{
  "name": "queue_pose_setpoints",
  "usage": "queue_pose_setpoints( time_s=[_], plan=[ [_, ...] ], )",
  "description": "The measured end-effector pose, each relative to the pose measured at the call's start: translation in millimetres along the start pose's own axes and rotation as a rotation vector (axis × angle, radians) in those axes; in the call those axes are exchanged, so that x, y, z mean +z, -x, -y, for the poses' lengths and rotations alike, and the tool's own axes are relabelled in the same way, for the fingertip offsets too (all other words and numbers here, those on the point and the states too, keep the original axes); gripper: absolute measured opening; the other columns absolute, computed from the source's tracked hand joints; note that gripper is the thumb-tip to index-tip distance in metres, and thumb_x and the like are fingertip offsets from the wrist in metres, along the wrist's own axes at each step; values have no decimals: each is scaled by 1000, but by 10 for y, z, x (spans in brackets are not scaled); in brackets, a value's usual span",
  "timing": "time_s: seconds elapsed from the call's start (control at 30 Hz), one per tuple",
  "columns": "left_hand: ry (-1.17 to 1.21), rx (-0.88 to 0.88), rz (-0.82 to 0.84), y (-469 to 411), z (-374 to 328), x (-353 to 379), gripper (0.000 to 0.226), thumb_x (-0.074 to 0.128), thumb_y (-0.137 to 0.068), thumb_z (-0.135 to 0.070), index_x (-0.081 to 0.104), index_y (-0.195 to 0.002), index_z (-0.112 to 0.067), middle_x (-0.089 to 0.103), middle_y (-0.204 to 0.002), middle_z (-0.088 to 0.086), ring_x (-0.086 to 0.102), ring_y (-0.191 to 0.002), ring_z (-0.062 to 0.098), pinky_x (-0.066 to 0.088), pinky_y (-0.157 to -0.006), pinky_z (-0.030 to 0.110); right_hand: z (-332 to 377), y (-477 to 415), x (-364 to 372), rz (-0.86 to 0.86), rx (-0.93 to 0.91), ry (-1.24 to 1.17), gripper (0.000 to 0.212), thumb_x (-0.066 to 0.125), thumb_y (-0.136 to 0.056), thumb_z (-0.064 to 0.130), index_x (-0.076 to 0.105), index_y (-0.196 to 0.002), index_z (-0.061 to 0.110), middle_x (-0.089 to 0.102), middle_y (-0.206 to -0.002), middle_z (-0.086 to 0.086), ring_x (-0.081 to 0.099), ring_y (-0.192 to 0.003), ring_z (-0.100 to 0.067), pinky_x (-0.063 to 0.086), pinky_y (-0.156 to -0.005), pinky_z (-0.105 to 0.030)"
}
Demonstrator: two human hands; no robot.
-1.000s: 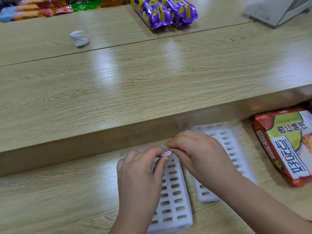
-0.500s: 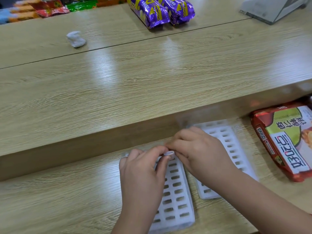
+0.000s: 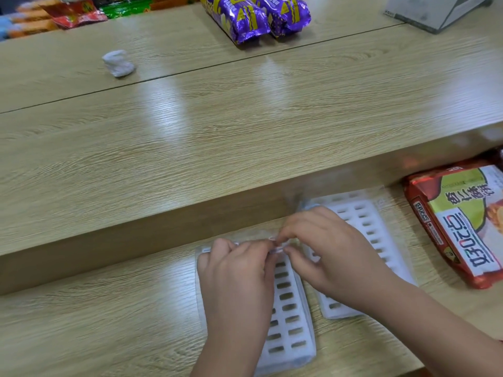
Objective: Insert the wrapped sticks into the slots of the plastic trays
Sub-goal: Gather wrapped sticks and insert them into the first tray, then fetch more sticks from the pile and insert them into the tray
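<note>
Over the white slotted left tray (image 3: 290, 319), my left hand (image 3: 236, 276) and right hand (image 3: 329, 254) pinch a blurred wrapped stick (image 3: 277, 248); red packet (image 3: 457, 227) lies right.

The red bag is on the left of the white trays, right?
No. The red bag lies on the right of the white trays, not the left. The head view shows it.

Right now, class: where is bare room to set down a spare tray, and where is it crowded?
Free: lower wood left of the left tray; raised shelf between paper wad and front edge. Crowded: left hand, right hand, right tray, red packet.
</note>
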State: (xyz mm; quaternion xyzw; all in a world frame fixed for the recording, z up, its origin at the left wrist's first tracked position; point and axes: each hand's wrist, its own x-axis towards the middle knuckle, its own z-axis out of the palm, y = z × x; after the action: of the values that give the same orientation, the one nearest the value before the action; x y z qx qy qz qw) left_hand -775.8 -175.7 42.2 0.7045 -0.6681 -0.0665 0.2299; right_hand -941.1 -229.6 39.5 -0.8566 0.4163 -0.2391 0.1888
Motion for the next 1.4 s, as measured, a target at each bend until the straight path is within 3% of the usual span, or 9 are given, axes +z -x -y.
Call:
queue_pose_setpoints(
  time_s=[0.2, 0.33, 0.5, 0.73, 0.9, 1.03, 1.23, 1.33, 1.4],
  plan=[
    [-23, -48, 10, 0, -26, -3, 17, 81, -78, -36, 72, -92, -39, 68, -81, -22, 45, -77, 11, 34, -68, 32, 38, 63, 39, -26, -29, 66, 12, 71, -87, 16, 71, -98, 21, 62, -107, 7, 55, -95, -16, 47, -73, -21],
    [171, -90, -17, 164, 18, -341, 26, 68, -89, -31, 66, -115, -35, 64, -108, -23, 48, -101, 2, 42, -87, 26, 278, 193, -77, -44, 103, -46, 19, 59, -93, 27, 69, -110, 27, 57, -117, 15, 54, -109, -4, 47, -87, -20],
    [498, -426, -147, 761, 144, -1011, 25, 66, -90, -24, 66, -113, -33, 63, -110, -22, 60, -101, 3, 44, -84, 14, 966, 416, -303, -11, 264, -331, 26, 62, -93, 24, 61, -111, 42, 57, -115, 30, 55, -113, 2, 44, -91, -21],
    [695, -763, -300, 2226, 491, -1884, 38, 72, -87, -13, 61, -112, -41, 62, -115, -13, 61, -105, 5, 51, -90, 26, 2367, 878, 81, 183, 238, -555, 38, 66, -89, 24, 54, -123, 38, 54, -123, 25, 53, -120, -6, 42, -98, -22],
    [627, -871, -431, 3323, 1025, -2426, 41, 73, -85, -22, 56, -113, -48, 62, -117, -15, 60, -109, 6, 48, -93, 23, 3485, 1279, 588, 316, 123, -650, 40, 57, -84, 38, 53, -124, 37, 55, -123, 21, 54, -120, -7, 41, -98, -14],
    [621, -921, -498, 4231, 1535, -2927, 42, 73, -86, -11, 59, -111, -41, 63, -117, -11, 60, -108, 8, 48, -93, 26, 4332, 1562, 1060, 398, 64, -657, 38, 61, -86, 27, 54, -122, 39, 55, -122, 22, 55, -120, -10, 43, -97, -17],
    [522, -964, -450, 5541, 2235, -3762, 29, 64, -78, -44, 62, -107, -45, 70, -105, -14, 66, -100, 5, 51, -89, 23, 5452, 1743, 1605, 418, 38, -691, 46, 65, -90, 4, 54, -116, 41, 59, -123, 10, 58, -115, -6, 43, -96, -12],
    [439, -998, -497, 6084, 2513, -4161, 27, 61, -79, -46, 62, -104, -55, 68, -103, -22, 66, -98, 3, 52, -86, 22, 5953, 1824, 1920, 441, 17, -712, 48, 66, -89, 4, 55, -114, 44, 59, -123, 16, 59, -114, -8, 44, -95, -12],
    [417, -1026, -549, 6319, 2699, -4349, 24, 62, -79, -44, 65, -103, -48, 67, -105, -22, 67, -98, 5, 53, -85, 23, 6224, 1858, 2123, 469, 16, -724, 46, 66, -89, 5, 56, -113, 44, 58, -122, 20, 60, -114, -9, 46, -96, -17]
  ],
)
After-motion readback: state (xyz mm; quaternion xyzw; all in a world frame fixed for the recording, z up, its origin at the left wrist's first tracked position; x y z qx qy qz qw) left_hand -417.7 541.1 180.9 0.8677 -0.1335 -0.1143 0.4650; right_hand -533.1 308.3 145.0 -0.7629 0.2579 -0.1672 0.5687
